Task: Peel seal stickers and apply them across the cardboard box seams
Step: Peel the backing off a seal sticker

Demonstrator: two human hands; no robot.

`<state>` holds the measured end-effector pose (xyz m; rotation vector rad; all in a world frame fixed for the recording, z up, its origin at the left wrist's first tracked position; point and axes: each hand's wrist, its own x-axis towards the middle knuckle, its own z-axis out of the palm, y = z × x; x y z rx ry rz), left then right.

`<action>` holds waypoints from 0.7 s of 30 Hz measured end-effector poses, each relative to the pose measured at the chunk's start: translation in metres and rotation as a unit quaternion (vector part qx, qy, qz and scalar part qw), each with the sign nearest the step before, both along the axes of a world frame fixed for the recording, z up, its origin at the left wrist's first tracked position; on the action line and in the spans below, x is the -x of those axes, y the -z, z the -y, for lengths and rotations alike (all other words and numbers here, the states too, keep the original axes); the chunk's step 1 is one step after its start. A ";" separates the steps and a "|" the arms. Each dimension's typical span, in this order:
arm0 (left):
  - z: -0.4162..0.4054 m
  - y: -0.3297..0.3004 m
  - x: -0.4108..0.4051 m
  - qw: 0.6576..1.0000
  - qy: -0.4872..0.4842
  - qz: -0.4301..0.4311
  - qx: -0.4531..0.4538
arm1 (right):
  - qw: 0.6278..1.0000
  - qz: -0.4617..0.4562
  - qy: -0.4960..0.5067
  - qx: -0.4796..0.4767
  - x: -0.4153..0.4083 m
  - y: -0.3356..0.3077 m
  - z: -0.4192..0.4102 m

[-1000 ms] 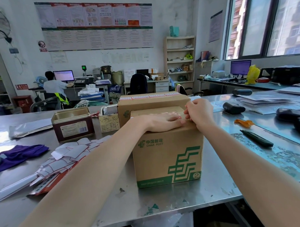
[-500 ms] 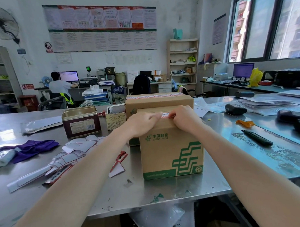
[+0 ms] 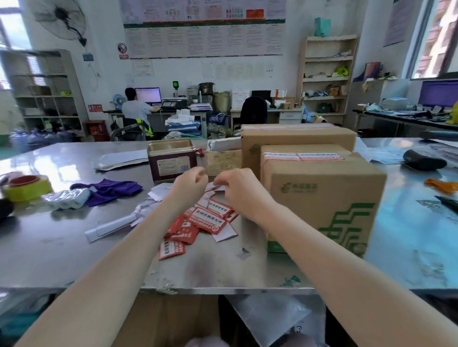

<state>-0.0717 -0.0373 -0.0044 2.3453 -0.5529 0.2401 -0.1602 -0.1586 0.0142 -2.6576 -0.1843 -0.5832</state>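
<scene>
A brown cardboard box [image 3: 324, 196] with green postal marks stands on the steel table [image 3: 56, 244], a red-and-white seal sticker [image 3: 302, 156] lying across its top seam. A second, larger box [image 3: 296, 137] stands right behind it. Left of the box lies a loose pile of red seal stickers [image 3: 198, 223] and white backing papers [image 3: 151, 199]. My left hand [image 3: 190, 185] and my right hand [image 3: 240, 191] hover over that pile, fingers curled. The right hand pinches a small white sheet [image 3: 218, 185]; the left hand's fingertips are bent close to it, whether touching I cannot tell.
A maroon tin [image 3: 171, 159] stands behind the pile. A purple cloth [image 3: 107, 189], a plastic-wrapped roll [image 3: 68, 198] and yellow tape [image 3: 26, 188] lie at left. A black pen [image 3: 455, 204], an orange scrap [image 3: 442, 185] and a black scanner [image 3: 423, 160] lie at right. A person sits at a far desk.
Both hands have left the box top, where they pressed the sticker down, and moved left to the sticker pile. The view has swung left, so the box now stands at right.
</scene>
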 end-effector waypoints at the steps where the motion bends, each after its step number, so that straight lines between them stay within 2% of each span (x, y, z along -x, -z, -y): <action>1: -0.010 0.008 -0.004 1.000 -0.006 -0.015 -0.019 | 1.000 -0.009 -0.006 -0.006 -0.009 0.012 -0.007; 6: -0.040 0.051 -0.020 0.992 -0.027 -0.064 -0.104 | 0.996 -0.063 0.050 0.029 -0.051 0.068 -0.013; 9: -0.043 0.070 -0.026 0.989 -0.032 -0.087 -0.117 | 0.986 -0.150 0.068 0.010 -0.062 0.092 -0.007; 11: -0.041 0.078 -0.036 0.988 -0.043 -0.092 -0.117 | 0.976 -0.196 0.078 0.056 -0.076 0.104 -0.005; 13: -0.037 0.077 -0.037 0.989 -0.053 -0.095 -0.099 | 0.977 -0.175 0.092 0.082 -0.081 0.107 -0.003; 16: -0.034 0.082 -0.043 0.991 -0.063 -0.105 -0.051 | 0.986 -0.139 0.079 0.050 -0.095 0.116 0.000; 19: -0.034 0.092 -0.040 0.993 -0.061 -0.092 0.029 | 0.995 -0.078 0.057 -0.017 -0.098 0.130 0.003; 21: -0.035 0.094 -0.037 0.994 -0.042 -0.072 0.072 | 0.993 -0.026 0.032 -0.114 -0.099 0.128 0.007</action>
